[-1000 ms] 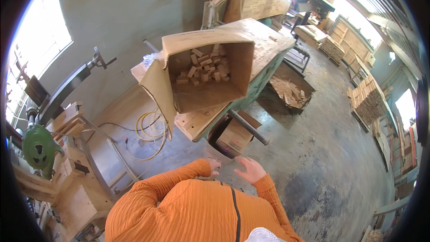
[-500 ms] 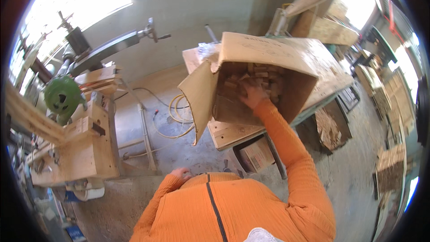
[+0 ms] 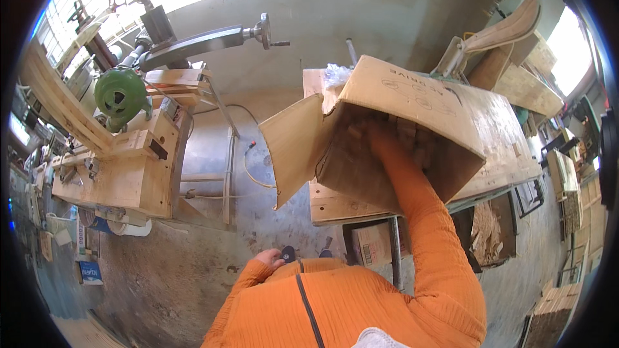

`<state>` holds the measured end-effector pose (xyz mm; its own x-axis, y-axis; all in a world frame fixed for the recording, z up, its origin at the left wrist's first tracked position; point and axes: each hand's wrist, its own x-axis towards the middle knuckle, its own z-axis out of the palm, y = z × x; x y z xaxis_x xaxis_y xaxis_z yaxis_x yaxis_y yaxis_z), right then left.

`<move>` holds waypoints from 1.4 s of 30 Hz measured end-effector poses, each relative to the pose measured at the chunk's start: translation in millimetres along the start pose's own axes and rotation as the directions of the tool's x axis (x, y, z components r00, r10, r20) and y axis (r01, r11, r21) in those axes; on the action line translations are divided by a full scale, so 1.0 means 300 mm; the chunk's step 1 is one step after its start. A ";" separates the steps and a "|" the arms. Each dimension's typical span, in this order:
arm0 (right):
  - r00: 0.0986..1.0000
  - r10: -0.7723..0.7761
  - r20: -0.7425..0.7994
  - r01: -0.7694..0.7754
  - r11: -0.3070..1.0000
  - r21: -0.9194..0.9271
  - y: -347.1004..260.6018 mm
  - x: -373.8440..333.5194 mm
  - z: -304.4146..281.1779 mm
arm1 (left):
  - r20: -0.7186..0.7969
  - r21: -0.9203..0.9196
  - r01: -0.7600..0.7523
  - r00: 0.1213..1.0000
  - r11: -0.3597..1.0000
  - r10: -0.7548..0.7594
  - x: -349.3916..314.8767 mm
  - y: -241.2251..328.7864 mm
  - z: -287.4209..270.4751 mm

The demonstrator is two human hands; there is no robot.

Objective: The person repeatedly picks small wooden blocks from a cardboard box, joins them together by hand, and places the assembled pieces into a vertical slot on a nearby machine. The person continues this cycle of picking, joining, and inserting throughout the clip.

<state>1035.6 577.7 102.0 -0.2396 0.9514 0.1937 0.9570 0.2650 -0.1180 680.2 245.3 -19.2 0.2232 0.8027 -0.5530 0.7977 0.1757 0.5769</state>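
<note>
A large cardboard box (image 3: 412,93) lies on its side on a wooden-topped table, its open end facing me and one flap (image 3: 293,148) hanging out to the left. Small wooden blocks (image 3: 412,134) are piled in the shadow inside. My right hand (image 3: 374,132) reaches deep into the box beside them; its fingers are too dark to make out. My left hand (image 3: 271,258) is low by my waist, with its fingers loosely extended and nothing visible in them.
The table (image 3: 503,135) carries the box and a clear plastic bag (image 3: 336,76). Below stand a cardboard carton (image 3: 372,245) and a bin of wood scraps (image 3: 487,232). At left is a wooden bench (image 3: 119,183) with a green machine (image 3: 121,95). A hose (image 3: 251,171) lies on the floor.
My right hand has gone deeper into the box, and its fingers have passed into shadow. The view has shifted, so the box and bench appear farther right. My left hand stays low.
</note>
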 end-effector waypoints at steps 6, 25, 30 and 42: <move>0.993 0.035 0.116 -0.044 0.996 0.077 -0.023 0.017 -0.041 | 0.031 0.031 0.015 0.999 0.999 -0.016 0.013 0.107 0.058; 0.988 0.006 0.156 -0.041 0.974 0.222 -0.011 0.110 0.158 | -0.074 -0.078 0.079 0.994 0.994 -0.085 -0.042 0.111 0.189; 0.967 0.144 0.210 -0.193 -0.119 0.974 0.326 0.087 0.097 | -0.074 -0.228 -0.044 0.997 0.973 0.028 0.041 0.195 0.095; 0.951 -0.257 -0.170 0.277 0.468 0.839 -0.485 -0.674 -0.150 | -0.562 -0.738 -0.613 0.790 0.283 0.247 -0.116 0.498 -0.073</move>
<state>952.2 339.9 123.9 -0.4459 0.8102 0.3805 0.2441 0.5191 -0.8191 779.4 256.3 99.3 0.0583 0.9974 0.0431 -0.3248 -0.0218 0.9455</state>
